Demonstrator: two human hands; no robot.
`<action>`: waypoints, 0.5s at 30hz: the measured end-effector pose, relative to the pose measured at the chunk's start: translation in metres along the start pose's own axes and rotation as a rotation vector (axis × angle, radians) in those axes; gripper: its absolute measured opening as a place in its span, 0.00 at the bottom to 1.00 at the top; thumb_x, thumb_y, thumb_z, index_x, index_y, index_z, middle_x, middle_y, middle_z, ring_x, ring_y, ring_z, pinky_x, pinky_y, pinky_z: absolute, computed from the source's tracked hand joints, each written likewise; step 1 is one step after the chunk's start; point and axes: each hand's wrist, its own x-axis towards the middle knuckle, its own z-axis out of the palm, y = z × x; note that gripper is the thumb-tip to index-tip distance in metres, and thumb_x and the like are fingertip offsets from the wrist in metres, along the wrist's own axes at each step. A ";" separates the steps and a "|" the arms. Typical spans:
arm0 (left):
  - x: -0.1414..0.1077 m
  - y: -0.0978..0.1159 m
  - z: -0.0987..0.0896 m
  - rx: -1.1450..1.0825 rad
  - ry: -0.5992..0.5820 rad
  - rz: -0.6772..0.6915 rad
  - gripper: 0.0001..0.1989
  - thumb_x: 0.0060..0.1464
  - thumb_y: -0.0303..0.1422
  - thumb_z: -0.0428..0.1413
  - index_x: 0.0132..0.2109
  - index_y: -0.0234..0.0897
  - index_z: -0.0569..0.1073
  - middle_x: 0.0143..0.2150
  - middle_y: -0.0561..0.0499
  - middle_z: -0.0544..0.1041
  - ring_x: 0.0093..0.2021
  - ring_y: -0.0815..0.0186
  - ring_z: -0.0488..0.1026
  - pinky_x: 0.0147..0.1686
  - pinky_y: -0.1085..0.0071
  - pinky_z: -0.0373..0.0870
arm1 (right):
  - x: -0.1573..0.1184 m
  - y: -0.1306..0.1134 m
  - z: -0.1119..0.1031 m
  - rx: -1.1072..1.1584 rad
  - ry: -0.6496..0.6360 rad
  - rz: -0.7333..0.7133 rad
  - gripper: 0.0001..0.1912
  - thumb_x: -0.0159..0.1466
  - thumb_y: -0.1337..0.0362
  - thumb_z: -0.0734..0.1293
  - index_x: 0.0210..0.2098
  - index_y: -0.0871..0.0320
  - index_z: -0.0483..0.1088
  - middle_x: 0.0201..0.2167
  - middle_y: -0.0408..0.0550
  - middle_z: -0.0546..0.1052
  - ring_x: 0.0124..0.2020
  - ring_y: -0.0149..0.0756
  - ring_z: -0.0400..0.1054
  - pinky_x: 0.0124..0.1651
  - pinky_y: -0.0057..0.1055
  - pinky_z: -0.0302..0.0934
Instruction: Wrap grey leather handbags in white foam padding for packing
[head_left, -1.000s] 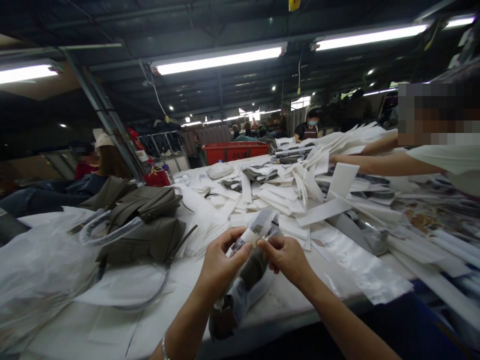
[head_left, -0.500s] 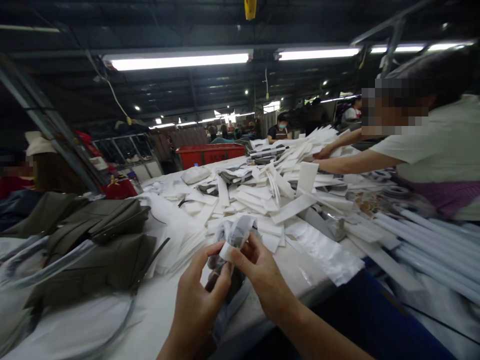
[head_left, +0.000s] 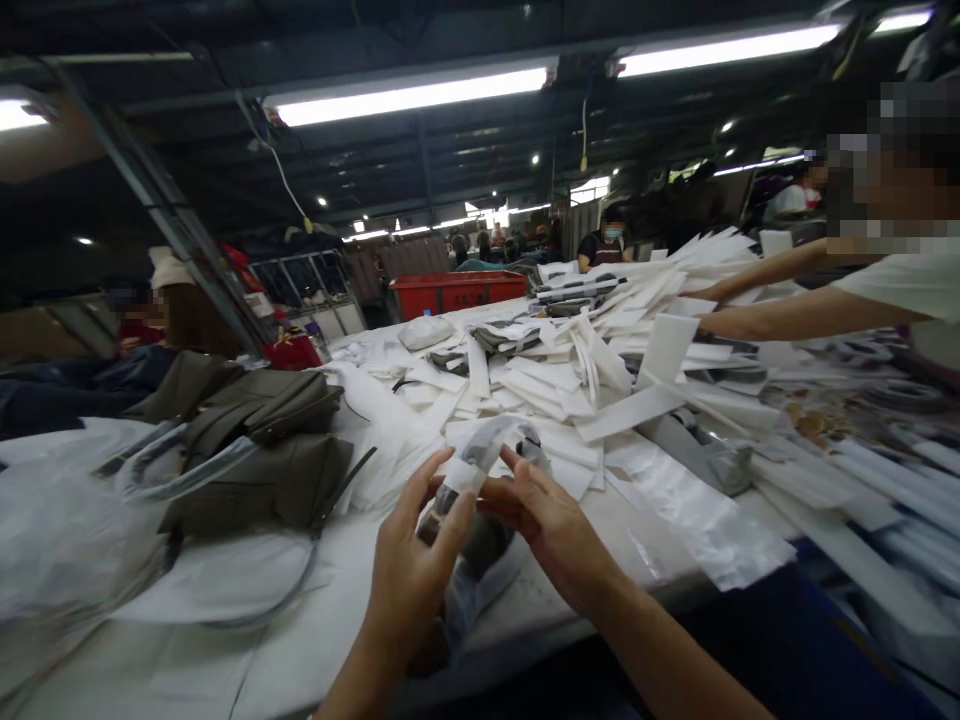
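A dark strap, likely a bag handle, is bundled in clear plastic film (head_left: 486,440), with a white wrap around one part. My left hand (head_left: 416,550) pinches the wrapped strap between thumb and fingers at the white band. From the other side, the fingers of my right hand (head_left: 555,530) are bent against the same bundle; their tips are partly hidden. Below the hands, more of the strap and its film hangs by the table's front edge. On the left lies an olive-grey bag (head_left: 255,470) with its handle (head_left: 187,475) wrapped in film.
White foam strips (head_left: 540,390) lie heaped across the table, with grey pieces among them. A clear plastic sheet (head_left: 705,520) hangs over the front edge at right. A co-worker's arms (head_left: 795,300) reach into the heap. A red bin (head_left: 457,293) stands behind.
The view has swung left, so things appear further right. My right hand's fingers have moved from pinching at the white band to lying flatter beside it; my left hand keeps its hold.
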 end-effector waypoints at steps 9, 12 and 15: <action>0.008 0.004 -0.001 -0.204 -0.086 -0.132 0.23 0.61 0.46 0.55 0.58 0.42 0.73 0.58 0.47 0.75 0.58 0.57 0.71 0.55 0.65 0.70 | 0.007 0.015 -0.003 -0.078 0.171 -0.062 0.43 0.57 0.52 0.76 0.67 0.54 0.58 0.36 0.44 0.79 0.40 0.36 0.74 0.45 0.32 0.67; 0.005 0.009 0.001 -0.181 -0.074 -0.102 0.20 0.62 0.45 0.54 0.55 0.42 0.74 0.57 0.48 0.75 0.59 0.57 0.70 0.57 0.66 0.68 | 0.013 0.017 -0.001 -0.120 0.150 -0.086 0.36 0.57 0.52 0.76 0.61 0.56 0.65 0.31 0.42 0.77 0.35 0.34 0.72 0.39 0.28 0.65; 0.006 0.012 0.002 -0.186 -0.051 -0.117 0.19 0.62 0.45 0.52 0.54 0.42 0.76 0.54 0.49 0.77 0.55 0.58 0.73 0.55 0.66 0.69 | 0.014 0.022 -0.002 -0.165 0.089 -0.116 0.27 0.58 0.54 0.75 0.54 0.56 0.71 0.32 0.43 0.77 0.35 0.34 0.72 0.39 0.28 0.65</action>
